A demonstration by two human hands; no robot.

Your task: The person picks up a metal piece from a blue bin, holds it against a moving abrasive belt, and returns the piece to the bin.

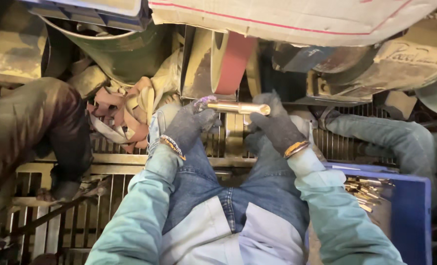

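While both gloved hands close on it, one brass rod (238, 107) lies level just below a red sanding belt (232, 64) — whether metal touches belt cannot be told. Left hand (191, 125) is curled shut round the rod's left end; right hand (273, 122) is wrapped round its right end, fingers closed. Two dark gloves, two teal sleeves, one wristband apiece. One blue crate (412, 206) at the right holds a heap of similar brass pieces (368, 189) — too many and too small to count. One pile of used abrasive strips (122, 110) lies left of the belt. Surface underfoot: a dusty slatted metal grating (81, 216). Cramped workshop, grimy machine housings all around.
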